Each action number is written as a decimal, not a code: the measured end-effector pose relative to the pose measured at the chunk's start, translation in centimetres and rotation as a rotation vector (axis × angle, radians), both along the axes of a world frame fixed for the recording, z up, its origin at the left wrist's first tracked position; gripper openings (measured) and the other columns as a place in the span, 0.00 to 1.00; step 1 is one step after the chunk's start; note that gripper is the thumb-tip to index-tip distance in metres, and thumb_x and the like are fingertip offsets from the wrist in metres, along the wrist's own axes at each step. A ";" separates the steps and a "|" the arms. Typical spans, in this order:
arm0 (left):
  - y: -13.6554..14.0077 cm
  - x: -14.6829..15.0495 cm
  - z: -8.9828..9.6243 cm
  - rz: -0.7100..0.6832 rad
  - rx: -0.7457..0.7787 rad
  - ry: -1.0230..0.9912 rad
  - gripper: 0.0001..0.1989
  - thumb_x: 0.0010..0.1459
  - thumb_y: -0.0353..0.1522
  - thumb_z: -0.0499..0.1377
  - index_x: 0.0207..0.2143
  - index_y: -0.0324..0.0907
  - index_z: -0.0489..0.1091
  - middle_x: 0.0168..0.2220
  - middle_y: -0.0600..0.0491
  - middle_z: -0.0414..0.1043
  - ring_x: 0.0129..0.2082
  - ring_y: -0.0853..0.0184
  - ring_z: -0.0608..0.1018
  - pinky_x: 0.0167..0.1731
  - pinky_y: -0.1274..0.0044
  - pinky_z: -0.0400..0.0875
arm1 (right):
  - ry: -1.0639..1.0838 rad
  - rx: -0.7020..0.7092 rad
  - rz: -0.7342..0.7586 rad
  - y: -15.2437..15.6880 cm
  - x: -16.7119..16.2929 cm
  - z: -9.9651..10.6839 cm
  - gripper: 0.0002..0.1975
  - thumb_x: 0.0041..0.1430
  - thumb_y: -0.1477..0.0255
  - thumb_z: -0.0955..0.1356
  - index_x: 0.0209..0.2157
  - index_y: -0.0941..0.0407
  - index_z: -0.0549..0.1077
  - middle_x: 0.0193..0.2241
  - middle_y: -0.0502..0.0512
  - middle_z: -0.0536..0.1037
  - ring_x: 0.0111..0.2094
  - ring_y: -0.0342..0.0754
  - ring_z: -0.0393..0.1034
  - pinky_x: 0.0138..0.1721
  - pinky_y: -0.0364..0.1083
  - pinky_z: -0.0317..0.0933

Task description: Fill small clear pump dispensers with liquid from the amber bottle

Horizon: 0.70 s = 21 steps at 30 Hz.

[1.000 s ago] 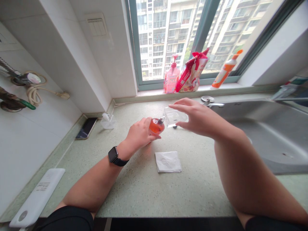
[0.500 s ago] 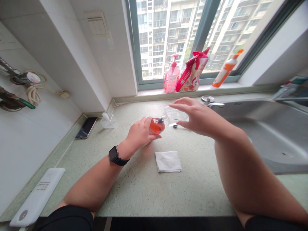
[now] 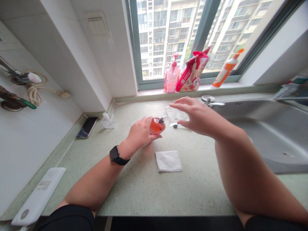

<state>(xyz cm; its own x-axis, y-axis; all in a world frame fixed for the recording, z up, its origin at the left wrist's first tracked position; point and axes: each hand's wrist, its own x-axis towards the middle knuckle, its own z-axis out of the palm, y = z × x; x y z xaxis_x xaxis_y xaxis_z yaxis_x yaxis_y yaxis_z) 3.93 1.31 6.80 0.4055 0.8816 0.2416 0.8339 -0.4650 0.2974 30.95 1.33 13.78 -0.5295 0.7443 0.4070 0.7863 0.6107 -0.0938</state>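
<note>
My left hand [image 3: 141, 132] is wrapped round a bottle of orange-red liquid [image 3: 157, 127] with a dark neck, tilted to the right. My right hand [image 3: 190, 113] grips a clear square bottle [image 3: 173, 116] between thumb and fingers. The clear bottle lies nearly on its side, its neck meeting the dark neck of the orange-red one. Whether liquid passes between them I cannot make out. Just below the clear bottle a small black piece [image 3: 175, 126] rests on the counter. A folded white tissue [image 3: 168, 161] lies nearer to me.
A clear pump bottle [image 3: 108, 120] and a phone [image 3: 87, 127] are at the back left, a long white device [image 3: 39, 196] at front left. The sink [image 3: 269, 134] is on the right. A pink pump bottle [image 3: 172, 77], red bag [image 3: 192, 72] and orange-white bottle [image 3: 226, 71] line the windowsill.
Almost nothing differs. Both hands hold the two bottles neck to neck as before, and the whole view has shifted very slightly.
</note>
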 end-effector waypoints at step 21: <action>0.1 0.0 -0.1 -0.009 0.006 -0.022 0.37 0.57 0.49 0.76 0.62 0.45 0.67 0.52 0.47 0.79 0.49 0.53 0.82 0.47 0.66 0.76 | -0.030 0.036 -0.010 -0.2 -0.4 0.1 0.31 0.63 0.77 0.71 0.68 0.51 0.75 0.62 0.64 0.78 0.61 0.62 0.75 0.63 0.63 0.72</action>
<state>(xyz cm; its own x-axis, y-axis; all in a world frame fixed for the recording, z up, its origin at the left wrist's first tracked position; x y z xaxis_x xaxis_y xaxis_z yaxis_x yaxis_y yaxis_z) 3.97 1.42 6.68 0.4076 0.8765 0.2560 0.8230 -0.4741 0.3128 30.57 1.09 13.85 -0.5347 0.7348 0.4174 0.7943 0.6056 -0.0486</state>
